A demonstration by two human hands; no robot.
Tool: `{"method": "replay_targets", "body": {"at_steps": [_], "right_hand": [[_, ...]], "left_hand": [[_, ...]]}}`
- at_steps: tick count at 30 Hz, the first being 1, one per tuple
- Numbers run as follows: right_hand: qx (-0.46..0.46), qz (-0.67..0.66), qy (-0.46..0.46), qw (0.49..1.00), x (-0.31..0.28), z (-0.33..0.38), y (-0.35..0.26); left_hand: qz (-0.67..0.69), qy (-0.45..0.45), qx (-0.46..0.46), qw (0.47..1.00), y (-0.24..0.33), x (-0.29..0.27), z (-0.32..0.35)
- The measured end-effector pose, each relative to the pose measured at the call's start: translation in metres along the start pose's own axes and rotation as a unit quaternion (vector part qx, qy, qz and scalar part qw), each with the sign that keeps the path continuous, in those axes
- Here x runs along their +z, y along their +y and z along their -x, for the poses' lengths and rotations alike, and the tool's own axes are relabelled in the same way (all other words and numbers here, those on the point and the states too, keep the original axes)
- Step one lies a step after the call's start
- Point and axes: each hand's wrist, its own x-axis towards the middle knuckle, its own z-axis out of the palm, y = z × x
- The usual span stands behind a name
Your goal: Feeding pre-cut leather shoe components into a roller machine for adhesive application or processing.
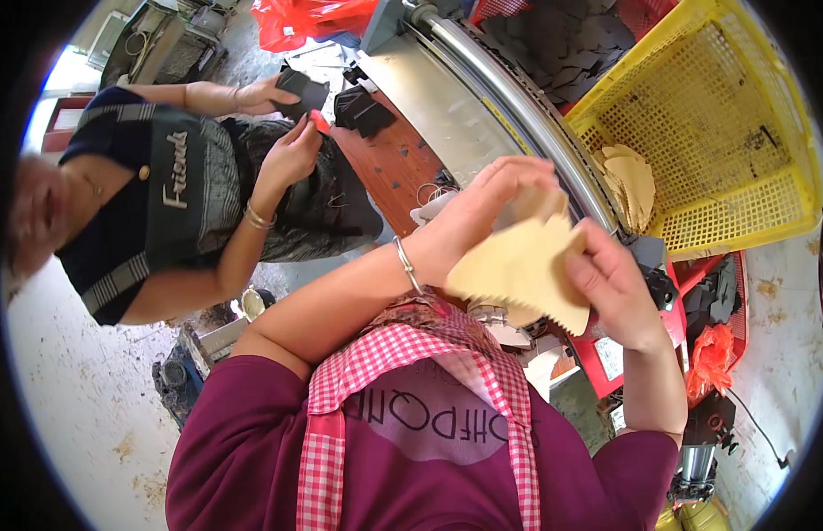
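Tan flat cut pieces with a saw-toothed edge are held up in front of my chest, several seemingly layered together. My right hand pinches them at their right side, thumb on top. My left hand is bent over their far end, with a blurred tan piece beneath its fingers. Motion smears those fingers, so its grip is unclear. Just beyond my hands runs a machine with a long metal roller and a pale metal bed.
A yellow plastic crate at the far right holds more tan pieces. Dark grey pieces fill a red crate behind the machine. At left a co-worker holds dark pieces beside a reddish-brown board. A red bag hangs at right.
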Motion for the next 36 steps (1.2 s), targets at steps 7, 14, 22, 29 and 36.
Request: {"method": "replay_targets", "body": {"at_steps": [7, 14, 22, 29, 36], "right_hand": [[-0.023, 0.139, 0.11, 0.984, 0.003, 0.005, -0.006], [-0.009, 0.375, 0.122, 0.919, -0.019, -0.014, -0.038], [-0.017, 0.432, 0.032, 0.901, -0.099, -0.063, -0.018], [0.056, 0.377, -0.057, 0.923, -0.131, -0.12, 0.052], [0.07, 0.198, 0.078, 0.975, -0.158, -0.114, 0.062]], "left_hand": [[0.008, -0.074, -0.07, 0.995, -0.007, -0.015, -0.001], [0.09, -0.017, -0.327, 0.94, -0.009, -0.023, 0.006], [-0.082, -0.2, -0.306, 0.927, -0.048, -0.038, 0.005], [-0.189, -0.083, -0.38, 0.902, -0.055, -0.031, -0.039], [-0.071, -0.139, -0.351, 0.923, -0.08, -0.035, -0.022]]}}
